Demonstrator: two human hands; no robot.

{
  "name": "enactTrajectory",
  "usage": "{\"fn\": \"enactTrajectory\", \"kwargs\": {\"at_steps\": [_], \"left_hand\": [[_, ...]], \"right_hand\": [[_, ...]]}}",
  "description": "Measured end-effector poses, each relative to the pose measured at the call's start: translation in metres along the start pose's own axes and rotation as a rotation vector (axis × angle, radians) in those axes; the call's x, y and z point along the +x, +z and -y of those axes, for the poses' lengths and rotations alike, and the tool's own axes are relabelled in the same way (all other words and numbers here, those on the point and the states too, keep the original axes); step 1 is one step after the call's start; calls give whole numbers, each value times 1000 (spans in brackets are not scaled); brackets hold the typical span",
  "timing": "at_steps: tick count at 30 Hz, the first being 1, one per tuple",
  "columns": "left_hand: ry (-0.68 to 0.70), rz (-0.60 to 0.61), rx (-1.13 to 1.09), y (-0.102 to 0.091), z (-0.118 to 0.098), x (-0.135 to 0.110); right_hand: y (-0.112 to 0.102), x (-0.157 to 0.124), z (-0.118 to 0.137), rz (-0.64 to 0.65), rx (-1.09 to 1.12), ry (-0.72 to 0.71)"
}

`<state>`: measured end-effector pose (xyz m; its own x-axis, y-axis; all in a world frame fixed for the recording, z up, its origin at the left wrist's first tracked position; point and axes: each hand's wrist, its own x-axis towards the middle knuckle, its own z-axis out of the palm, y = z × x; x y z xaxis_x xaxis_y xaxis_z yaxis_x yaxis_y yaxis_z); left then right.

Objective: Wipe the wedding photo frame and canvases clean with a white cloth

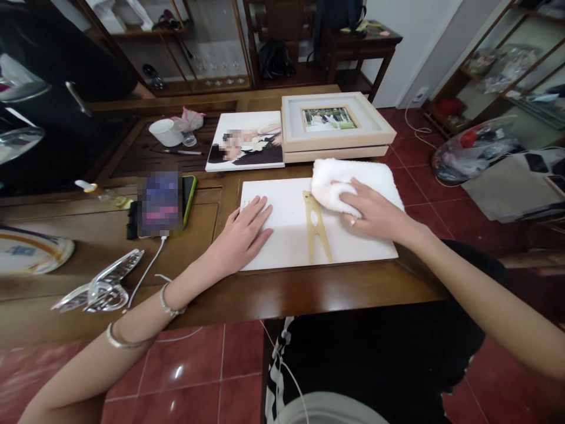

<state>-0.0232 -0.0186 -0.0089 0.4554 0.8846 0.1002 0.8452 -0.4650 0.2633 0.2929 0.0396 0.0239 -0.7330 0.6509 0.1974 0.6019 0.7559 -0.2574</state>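
A white flat board (286, 235) lies face down on the wooden table (309, 291), with a tan wooden stand leg (315, 227) hinged on its back. My left hand (245, 232) lies flat on the board's left part, fingers stretched out. My right hand (368, 209) presses on a white folded towel (348, 176) at the board's upper right, fingers curled over the cloth.
Behind the board stand a stack of light wooden frames (338, 126) and a photo canvas (247, 141). To the left lie a phone (161, 203) with a white cable, a small bottle (106, 194), a white cup (166, 132), a plate (30, 253) and a shiny winged ornament (101, 285).
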Motion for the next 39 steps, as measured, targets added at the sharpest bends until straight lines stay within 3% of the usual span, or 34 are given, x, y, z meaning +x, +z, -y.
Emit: {"fn": "enactTrajectory", "kwargs": {"at_steps": [4, 8, 13, 22, 27, 32, 39], "left_hand": [[3, 11, -2, -1, 0, 1], [-1, 16, -3, -1, 1, 1], [6, 9, -11, -1, 2, 0], [5, 10, 11, -1, 0, -1], [-1, 11, 16, 1, 0, -1], [0, 11, 14, 1, 1, 0], [13, 14, 24, 1, 3, 0]], "right_hand": [[10, 39, -18, -50, -41, 23], [17, 49, -21, -90, -67, -25], [19, 23, -6, -74, -55, -52], [13, -49, 59, -39, 20, -157], [6, -62, 69, -23, 55, -226], [5, -42, 52, -16, 52, -233], [17, 17, 12, -61, -3, -125]]}}
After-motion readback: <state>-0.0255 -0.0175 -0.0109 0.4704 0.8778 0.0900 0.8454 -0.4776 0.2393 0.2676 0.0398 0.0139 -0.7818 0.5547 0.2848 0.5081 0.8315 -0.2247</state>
